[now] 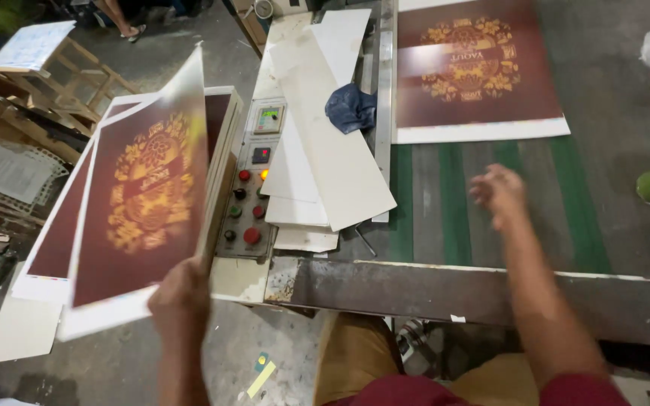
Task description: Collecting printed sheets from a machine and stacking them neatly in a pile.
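Printed sheet (144, 203), dark red with a gold ornament, is held tilted upright by its lower edge in the left hand (182, 297), closed on it, above a stack of like sheets (54, 240). The right hand (499, 194) is blurred, loosely open and empty, over the green-striped desk (566, 218). Beside the control panel (253, 188), white boards (325, 143) and a blue cloth (351, 107) are seen.

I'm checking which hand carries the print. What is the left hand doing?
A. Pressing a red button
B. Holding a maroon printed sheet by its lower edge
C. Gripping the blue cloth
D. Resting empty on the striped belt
B: the left hand grips the lifted maroon printed sheet at its bottom edge.
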